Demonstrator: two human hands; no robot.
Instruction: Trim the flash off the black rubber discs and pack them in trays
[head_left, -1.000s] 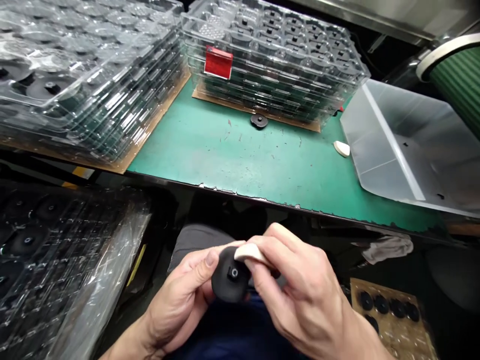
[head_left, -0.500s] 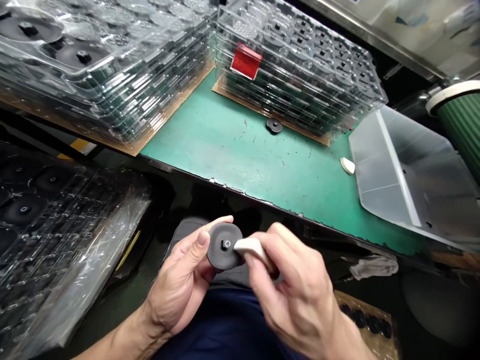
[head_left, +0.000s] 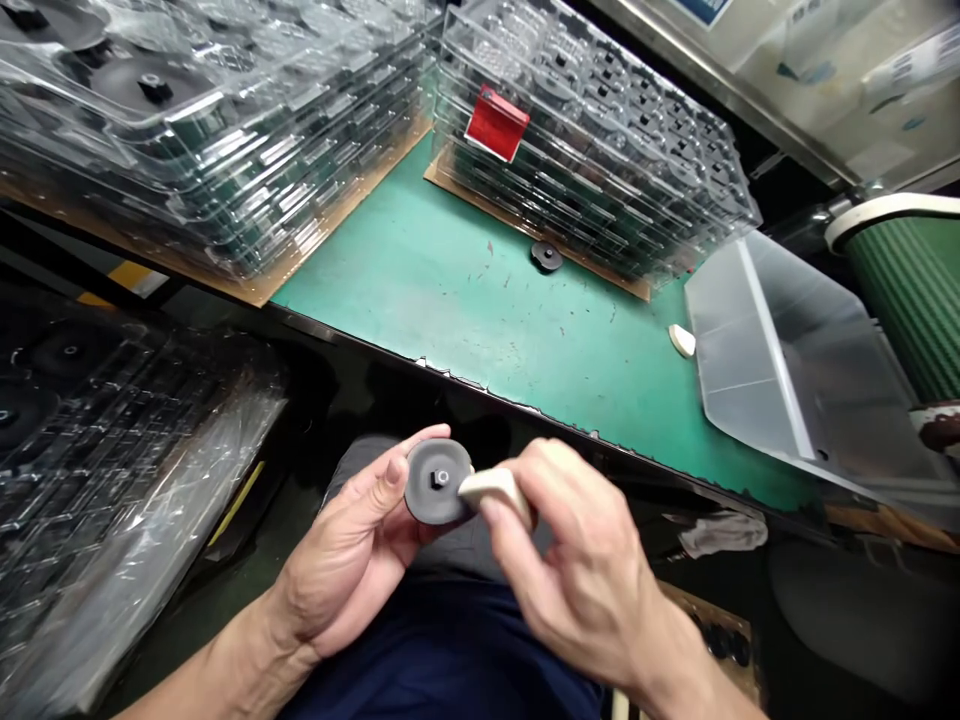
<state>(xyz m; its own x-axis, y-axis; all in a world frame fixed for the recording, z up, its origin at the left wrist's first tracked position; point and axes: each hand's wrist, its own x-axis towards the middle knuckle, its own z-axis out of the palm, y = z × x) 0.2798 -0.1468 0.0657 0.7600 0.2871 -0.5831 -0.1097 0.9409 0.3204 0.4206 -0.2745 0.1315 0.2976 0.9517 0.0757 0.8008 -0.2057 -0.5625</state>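
Above my lap, my left hand (head_left: 367, 530) grips a round black disc part (head_left: 439, 505) by its left edge, thumb at the rim. A small raised boss with a light ring stands at the disc's centre, and its dished face is turned up towards me. Pinched between the thumb and fingers of my right hand (head_left: 577, 560) is a cream-white wedge-shaped pad (head_left: 499, 488). The pad's tip meets the right side of the disc's face. What the pad is made of I cannot tell.
Clear plastic trays with black discs stand stacked at the left (head_left: 247, 190) and back (head_left: 600, 170) of the green table (head_left: 450, 290). On it lie another black part (head_left: 546, 257) and a second white pad (head_left: 682, 340). A translucent bin (head_left: 739, 340) stands right; more trays (head_left: 112, 450) are lower left.
Both hands have shifted slightly left with the disc and pad. The pad's tip has moved down a little along the disc's right side. The whole view has turned slightly.
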